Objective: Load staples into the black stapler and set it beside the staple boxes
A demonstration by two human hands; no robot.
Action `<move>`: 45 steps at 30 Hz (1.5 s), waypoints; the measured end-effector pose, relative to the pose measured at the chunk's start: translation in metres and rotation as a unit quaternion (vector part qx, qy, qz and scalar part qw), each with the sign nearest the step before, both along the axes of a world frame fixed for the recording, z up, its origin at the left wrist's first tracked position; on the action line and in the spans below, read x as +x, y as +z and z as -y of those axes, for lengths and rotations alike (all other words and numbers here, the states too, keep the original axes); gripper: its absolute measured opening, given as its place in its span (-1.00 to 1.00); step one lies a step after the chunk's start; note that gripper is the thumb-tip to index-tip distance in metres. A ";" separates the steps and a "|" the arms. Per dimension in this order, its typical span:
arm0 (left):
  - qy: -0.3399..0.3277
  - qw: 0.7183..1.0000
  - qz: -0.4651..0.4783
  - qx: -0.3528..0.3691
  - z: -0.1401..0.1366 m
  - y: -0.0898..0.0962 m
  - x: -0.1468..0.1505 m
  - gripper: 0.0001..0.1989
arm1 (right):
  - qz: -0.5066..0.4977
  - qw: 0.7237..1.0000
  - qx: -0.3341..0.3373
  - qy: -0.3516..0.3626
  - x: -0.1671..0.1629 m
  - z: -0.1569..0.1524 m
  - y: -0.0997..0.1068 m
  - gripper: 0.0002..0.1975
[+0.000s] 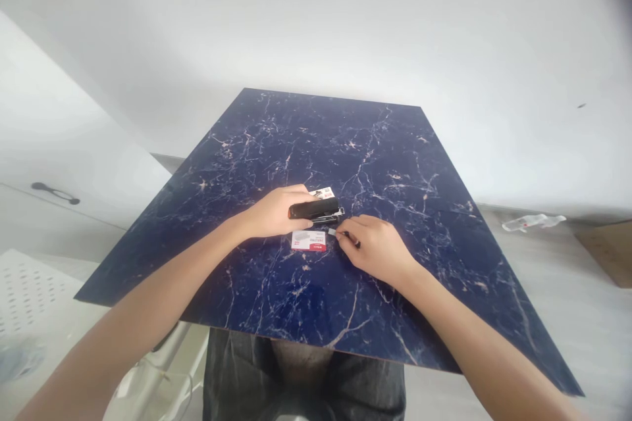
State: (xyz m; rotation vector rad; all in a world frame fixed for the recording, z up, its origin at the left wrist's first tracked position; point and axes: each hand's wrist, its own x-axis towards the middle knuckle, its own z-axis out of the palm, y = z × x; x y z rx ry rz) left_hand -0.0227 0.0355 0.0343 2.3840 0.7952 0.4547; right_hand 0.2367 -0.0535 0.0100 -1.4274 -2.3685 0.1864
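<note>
A black stapler (314,209) lies across the middle of the table, gripped by my left hand (282,212) from its left end. Its metal front end points right, toward my other hand. Between the fingertips of my right hand (374,242) is a small grey-white piece (332,232), too small to name surely. A white and red box (309,241) with printing lies flat just in front of the stapler. Behind the stapler shows a white printed card (323,193), partly covered by it.
The dark blue marbled table (316,145) reaches back toward a white wall. At the left stands a white cabinet with a dark handle (55,193). Right of the table, on the floor, are a clear plastic item (533,222) and a cardboard box (609,251).
</note>
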 end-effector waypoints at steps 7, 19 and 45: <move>0.035 0.995 -0.082 -0.032 -0.009 0.025 -0.026 -0.52 | -0.005 0.999 -0.030 -0.009 0.006 -0.001 0.005 -0.86; -0.006 0.997 -0.078 -0.021 -0.012 0.023 -0.026 -0.64 | -0.026 0.993 -0.093 -0.061 0.028 -0.020 0.012 -0.79; 0.005 0.996 -0.073 -0.043 -0.016 0.019 -0.027 -0.62 | -0.064 0.998 0.006 0.028 0.046 -0.018 0.027 -0.86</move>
